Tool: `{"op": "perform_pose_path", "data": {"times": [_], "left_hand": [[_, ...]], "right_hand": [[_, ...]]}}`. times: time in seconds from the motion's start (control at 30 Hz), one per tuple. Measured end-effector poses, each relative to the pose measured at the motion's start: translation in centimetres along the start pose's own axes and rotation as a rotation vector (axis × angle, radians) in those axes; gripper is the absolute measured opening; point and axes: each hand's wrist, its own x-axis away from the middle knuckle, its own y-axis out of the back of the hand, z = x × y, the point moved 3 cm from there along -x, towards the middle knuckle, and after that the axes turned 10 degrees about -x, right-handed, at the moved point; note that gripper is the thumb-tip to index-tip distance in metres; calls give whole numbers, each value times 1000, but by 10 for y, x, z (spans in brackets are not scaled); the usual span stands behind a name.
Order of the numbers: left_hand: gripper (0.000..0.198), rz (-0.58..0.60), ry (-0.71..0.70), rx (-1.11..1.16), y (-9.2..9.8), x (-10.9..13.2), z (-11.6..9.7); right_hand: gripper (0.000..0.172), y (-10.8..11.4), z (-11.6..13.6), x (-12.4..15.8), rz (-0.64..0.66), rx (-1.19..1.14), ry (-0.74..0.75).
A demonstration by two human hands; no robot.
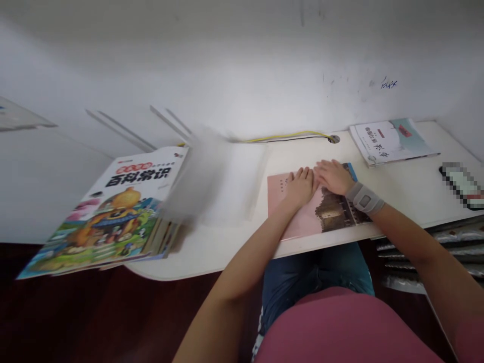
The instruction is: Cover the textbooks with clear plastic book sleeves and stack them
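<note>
A thin book (298, 219) with a pink cover and a dark photo on its right part lies flat near the front edge of the white desk. My left hand (300, 186) rests flat on its pink part, fingers stretched out and pointing away from me. Beside it, my right hand (335, 176) lies on the upper part of the cover, fingers extended toward the left hand and slightly blurred. The fingertips of both hands nearly meet. My right wrist wears a grey band (365, 198). Neither hand grips anything.
To the left stands a stack of books (124, 212) with a colourful top cover. Translucent sheets (230, 186), partly blurred, lie beside it. Another book (393, 141) and a phone-like device (463, 186) are on the right. A yellow cable (283, 136) runs along the wall.
</note>
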Motion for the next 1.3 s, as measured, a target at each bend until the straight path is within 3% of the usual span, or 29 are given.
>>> {"op": "perform_pose_path", "data": {"times": [0.07,0.13,0.27,0.33,0.5,0.73,0.87,1.0,1.13,1.3], "left_hand": [[53,-24,-5,15,0,1,6],[51,-26,-11,36,-1,4,13],[48,-37,24,36,1,14,35],[44,-53,102,-7,5,17,50],[44,-16,349,-69,15,13,84],[35,67,440,316,18,-8,111],[31,20,536,519,21,6,121],[38,44,574,740,28,48,118],[35,137,524,966,29,99,96],[35,-66,575,1166,24,132,67]], "right_hand": [[45,-11,2,3,78,-22,38],[49,-15,-14,12,92,-36,22],[56,-11,-59,44,14,-27,-97],[58,-9,-70,56,-21,2,-157],[56,-12,-64,61,-52,68,-219],[54,-15,-61,60,-77,85,-231],[54,-13,-60,61,-78,70,-235],[54,-12,-60,61,-89,58,-227],[52,-15,-60,61,-115,50,-222],[51,-12,-60,56,-113,-24,-230]]}}
